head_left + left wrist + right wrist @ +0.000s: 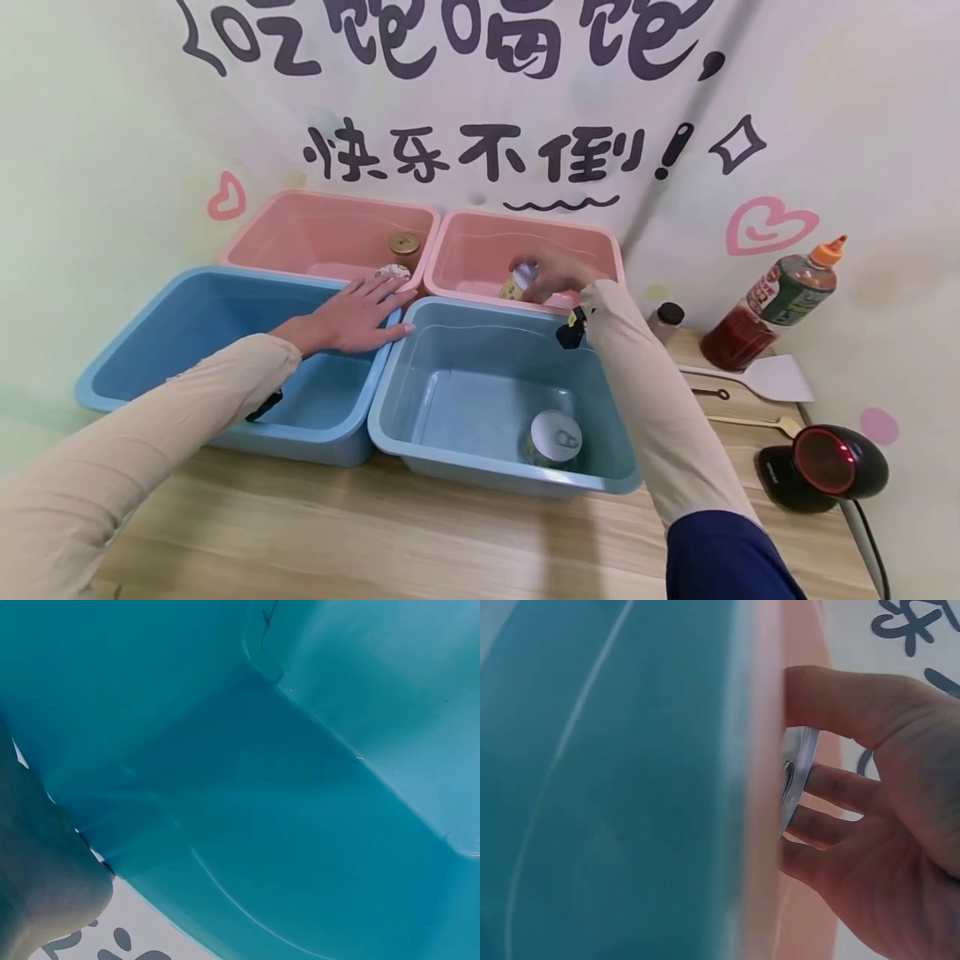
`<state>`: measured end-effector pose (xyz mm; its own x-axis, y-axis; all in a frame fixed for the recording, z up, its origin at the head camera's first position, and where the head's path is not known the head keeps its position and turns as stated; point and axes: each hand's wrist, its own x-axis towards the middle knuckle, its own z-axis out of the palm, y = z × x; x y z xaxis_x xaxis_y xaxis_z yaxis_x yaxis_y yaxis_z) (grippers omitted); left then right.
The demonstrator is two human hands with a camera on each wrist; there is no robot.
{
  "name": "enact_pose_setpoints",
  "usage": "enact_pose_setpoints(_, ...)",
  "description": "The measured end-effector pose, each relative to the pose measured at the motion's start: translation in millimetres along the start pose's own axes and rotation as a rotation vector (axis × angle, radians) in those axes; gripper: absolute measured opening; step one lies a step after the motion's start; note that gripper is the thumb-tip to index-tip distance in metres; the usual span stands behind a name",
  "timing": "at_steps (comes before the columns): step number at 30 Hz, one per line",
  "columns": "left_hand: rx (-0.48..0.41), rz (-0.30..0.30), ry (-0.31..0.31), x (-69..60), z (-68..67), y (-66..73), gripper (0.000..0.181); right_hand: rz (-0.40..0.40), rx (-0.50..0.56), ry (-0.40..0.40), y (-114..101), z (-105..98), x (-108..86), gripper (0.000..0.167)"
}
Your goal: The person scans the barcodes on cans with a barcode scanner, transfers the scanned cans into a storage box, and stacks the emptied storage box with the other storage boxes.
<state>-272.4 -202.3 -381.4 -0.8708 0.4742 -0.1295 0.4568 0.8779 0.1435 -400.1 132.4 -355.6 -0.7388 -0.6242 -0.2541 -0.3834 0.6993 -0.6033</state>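
Observation:
My right hand grips a small can with a yellowish label inside the right pink bin. In the right wrist view the can's silver lid shows between thumb and fingers, while the bin wall hides the rest. My left hand lies flat with spread fingers across the adjoining rims of the left blue bin and the right blue bin. Just beyond its fingertips, a gold-topped can and a partly hidden white-topped can stand in the left pink bin.
A pull-tab can stands in the right blue bin. To the right are a sauce bottle, a black-capped jar, a white spatula and a black scanner-like device with a cable. A printed wall sheet rises behind.

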Motion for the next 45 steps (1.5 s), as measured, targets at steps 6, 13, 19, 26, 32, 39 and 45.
enact_pose_setpoints(6,0.015,-0.004,-0.007,3.5,-2.7,1.6,0.075,0.027,-0.014,-0.022,7.4,4.9,6.1,0.046)
enact_pose_setpoints(13,0.016,-0.009,-0.005,3.8,-1.8,0.6,0.075,0.056,-0.055,-0.043,18.6,10.1,6.7,0.043)
enact_pose_setpoints(19,0.015,-0.012,-0.001,2.7,-1.0,0.4,0.075,0.050,-0.083,-0.042,22.7,15.3,7.6,0.041)
enact_pose_setpoints(26,0.000,-0.005,0.013,1.1,0.5,0.7,0.074,0.074,-0.077,-0.062,23.0,18.9,10.1,0.040)
enact_pose_setpoints(32,-0.004,-0.007,0.007,-0.2,1.3,2.8,0.075,0.062,-0.070,-0.078,24.7,22.2,13.3,0.039)
enact_pose_setpoints(39,-0.008,-0.011,0.003,-1.1,2.5,1.3,0.077,0.060,-0.069,-0.098,25.3,23.7,15.9,0.036)
enact_pose_setpoints(45,-0.008,-0.012,0.002,-1.0,0.1,1.3,0.076,0.076,-0.068,-0.096,25.2,25.6,18.3,0.034)
